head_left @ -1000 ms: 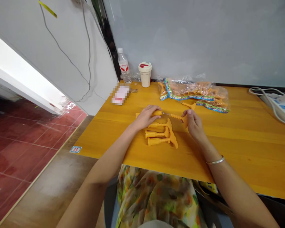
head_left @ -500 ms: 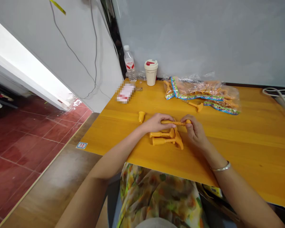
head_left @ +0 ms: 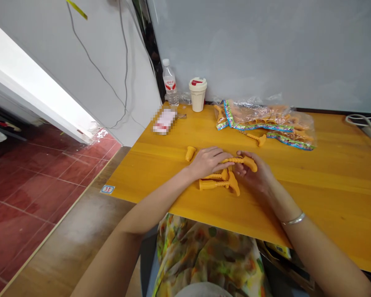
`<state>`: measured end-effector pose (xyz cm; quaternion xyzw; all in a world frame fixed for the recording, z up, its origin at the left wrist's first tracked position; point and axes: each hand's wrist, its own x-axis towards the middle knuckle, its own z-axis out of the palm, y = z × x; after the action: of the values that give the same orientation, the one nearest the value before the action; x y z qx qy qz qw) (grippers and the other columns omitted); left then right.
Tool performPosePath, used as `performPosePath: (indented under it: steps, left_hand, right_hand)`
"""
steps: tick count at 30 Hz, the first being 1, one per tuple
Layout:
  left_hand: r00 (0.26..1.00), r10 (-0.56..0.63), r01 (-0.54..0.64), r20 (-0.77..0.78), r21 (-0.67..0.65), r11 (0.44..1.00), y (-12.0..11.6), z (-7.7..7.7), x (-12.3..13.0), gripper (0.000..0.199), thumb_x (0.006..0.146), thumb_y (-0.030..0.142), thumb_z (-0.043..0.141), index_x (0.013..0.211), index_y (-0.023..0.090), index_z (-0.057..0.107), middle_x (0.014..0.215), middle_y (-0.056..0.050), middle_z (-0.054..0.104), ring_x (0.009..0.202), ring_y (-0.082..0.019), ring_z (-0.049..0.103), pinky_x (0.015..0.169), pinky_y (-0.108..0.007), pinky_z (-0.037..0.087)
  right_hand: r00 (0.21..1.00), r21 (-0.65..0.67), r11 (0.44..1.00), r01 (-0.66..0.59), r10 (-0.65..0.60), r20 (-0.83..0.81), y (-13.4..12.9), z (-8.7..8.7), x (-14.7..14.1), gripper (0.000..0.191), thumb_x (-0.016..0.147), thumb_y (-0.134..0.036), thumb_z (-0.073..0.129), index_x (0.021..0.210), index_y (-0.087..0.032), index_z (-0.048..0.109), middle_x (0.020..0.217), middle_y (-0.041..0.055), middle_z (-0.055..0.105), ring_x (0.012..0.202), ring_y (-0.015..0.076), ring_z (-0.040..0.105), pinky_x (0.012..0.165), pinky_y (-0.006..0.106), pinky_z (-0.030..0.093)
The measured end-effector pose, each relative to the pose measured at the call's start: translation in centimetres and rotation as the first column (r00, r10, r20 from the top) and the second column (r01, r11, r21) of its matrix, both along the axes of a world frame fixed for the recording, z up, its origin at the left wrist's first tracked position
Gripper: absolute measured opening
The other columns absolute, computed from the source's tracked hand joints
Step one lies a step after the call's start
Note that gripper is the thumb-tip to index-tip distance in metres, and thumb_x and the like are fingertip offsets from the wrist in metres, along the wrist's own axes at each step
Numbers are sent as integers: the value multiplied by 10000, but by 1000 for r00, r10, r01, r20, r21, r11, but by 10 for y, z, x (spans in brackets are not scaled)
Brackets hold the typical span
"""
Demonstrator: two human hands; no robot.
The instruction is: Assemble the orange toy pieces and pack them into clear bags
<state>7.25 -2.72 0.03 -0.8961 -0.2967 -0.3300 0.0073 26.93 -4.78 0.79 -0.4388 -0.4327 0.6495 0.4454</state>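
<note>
My right hand (head_left: 253,171) cradles an orange plastic toy tool with a ribbed shaft (head_left: 239,160), its wider head lying across the fingers. The fingertips of my left hand (head_left: 207,162) reach the shaft's near end, but I cannot tell whether they grip it. Below both hands lies a small pile of similar orange toy tools (head_left: 214,185). A short orange plastic piece (head_left: 190,153) stands apart to the left of my left hand. Another orange toy tool (head_left: 256,139) lies next to a clear plastic bag of orange pieces (head_left: 266,121).
The yellow wooden table (head_left: 297,198) carries a water bottle (head_left: 170,82), a white cup with a red-marked lid (head_left: 198,94) and a pink packet (head_left: 164,121) along its back. White cables (head_left: 363,121) lie at the right. Patterned cloth (head_left: 207,255) shows below the front edge.
The short orange piece has come into view left of my left hand. The ribbed toy tool has moved rightward into my right hand, with its head now showing at the right.
</note>
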Motion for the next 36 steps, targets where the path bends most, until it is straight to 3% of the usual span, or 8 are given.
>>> performPosePath:
  steps: [3,5,9,15,20,24,29,36]
  left_hand:
    - [997,-2,6,74,-53,999,3,-1,-2,366,993,472,465,1022,185,689,923,-78,735,855,-172,682,803,-297,515]
    - [988,23,-11,151,-80,997,6,-2,-4,380,985,489,473,1010,177,688,930,-78,741,854,-167,691,804,-289,517]
    - [977,38,-11,208,-127,992,8,-1,-8,393,971,508,489,1002,168,682,945,-83,746,863,-167,702,820,-287,526]
    - [996,-10,15,87,-65,998,3,0,-7,362,972,484,499,995,173,684,884,-93,716,869,-191,683,824,-326,536]
    - [997,-7,11,73,-54,998,8,-2,-7,389,968,506,490,974,175,693,885,-89,726,838,-187,678,809,-320,526]
    - [986,12,9,164,-130,991,14,-7,-8,409,960,532,492,984,180,700,926,-87,743,853,-185,687,818,-312,518]
    - [955,159,-98,249,-241,966,17,-10,-12,407,939,565,518,1006,206,697,984,-59,748,907,-187,693,866,-304,509]
    - [920,382,-390,-88,-291,874,28,-5,-13,301,894,509,616,981,241,724,876,-81,717,960,-275,607,890,-387,461]
  right_hand:
    - [1000,34,999,-2,1,28,-1,1,3,338,851,-570,507,983,-266,572,551,-45,453,489,149,462,517,291,452]
    - [980,249,966,75,-117,158,0,0,6,445,875,-662,454,1064,-284,592,687,0,579,615,175,567,592,315,499]
    - [819,686,726,-40,-369,439,-1,-1,11,523,832,-732,523,960,-248,676,973,94,679,939,248,615,818,388,503]
    - [857,322,944,-69,-109,503,-6,3,6,649,914,-730,363,586,-213,579,445,12,508,449,131,420,485,276,360]
    - [927,136,987,-83,26,374,1,-4,8,658,886,-766,359,626,-215,606,429,6,526,413,126,391,435,265,305]
    - [923,276,961,-16,-92,373,5,-9,11,679,895,-784,292,788,-223,660,572,24,598,496,144,481,498,277,392]
    - [838,594,804,-28,-306,453,6,-13,18,568,911,-678,462,1277,-260,577,832,11,625,679,159,566,693,308,470]
    - [711,646,759,-80,-411,571,36,-30,43,523,923,-565,515,1317,-222,545,1064,89,633,811,184,599,747,341,486]
